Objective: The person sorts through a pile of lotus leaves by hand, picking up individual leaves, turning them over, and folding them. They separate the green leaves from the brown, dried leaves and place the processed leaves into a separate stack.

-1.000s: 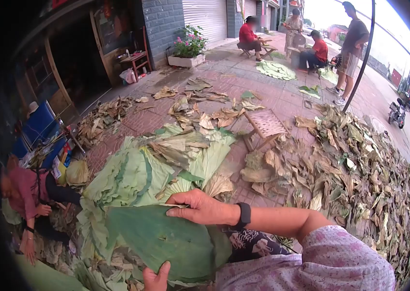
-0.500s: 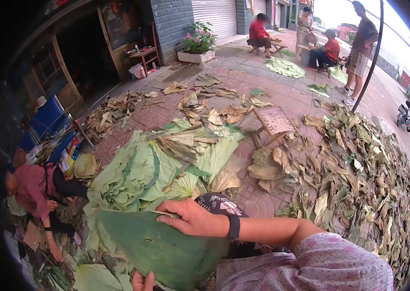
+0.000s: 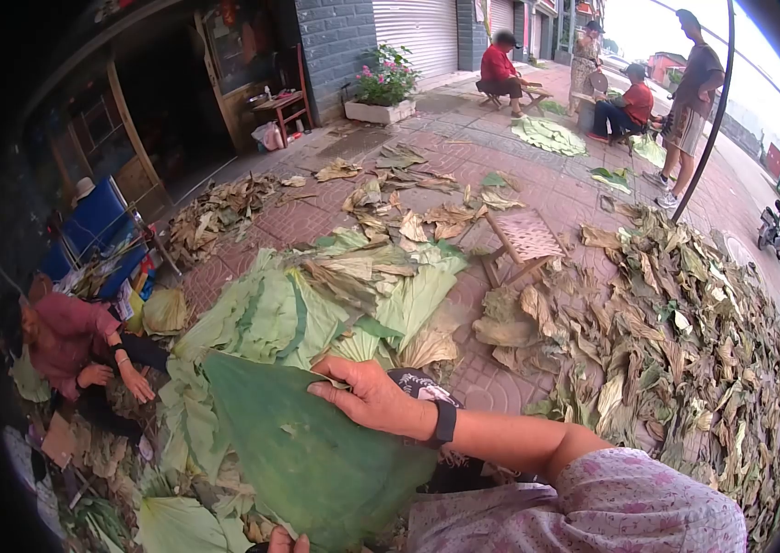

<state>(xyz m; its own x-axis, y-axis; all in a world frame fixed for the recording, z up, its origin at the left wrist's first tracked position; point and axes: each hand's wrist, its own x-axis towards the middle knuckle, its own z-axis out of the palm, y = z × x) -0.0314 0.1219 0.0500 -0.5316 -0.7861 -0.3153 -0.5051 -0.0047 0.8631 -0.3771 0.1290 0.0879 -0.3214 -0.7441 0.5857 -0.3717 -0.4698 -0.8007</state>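
Note:
A dark green lotus leaf (image 3: 307,452), apparently folded over, is spread between my two hands. My right hand (image 3: 370,396), with a dark band on its wrist, pinches the leaf's upper right edge between thumb and fingers. At the bottom edge of the view, my left hand (image 3: 289,540) grips the leaf's lower edge; only its fingertips show. Just beyond the held leaf lies a thick pile of paler green lotus leaves (image 3: 252,309), with a few dry brownish leaves (image 3: 353,276) on top.
Dry leaves (image 3: 685,369) cover the pavement on the right, near a low woven stool (image 3: 524,235). A person in a pink top (image 3: 72,341) sits close on the left, before a blue chair (image 3: 100,226). Several people are farther off, beyond a dark pole (image 3: 709,120).
The held leaf has shifted slightly to the right and shows more of its face, its upper left corner higher. The person on the left has raised a hand from the leaves.

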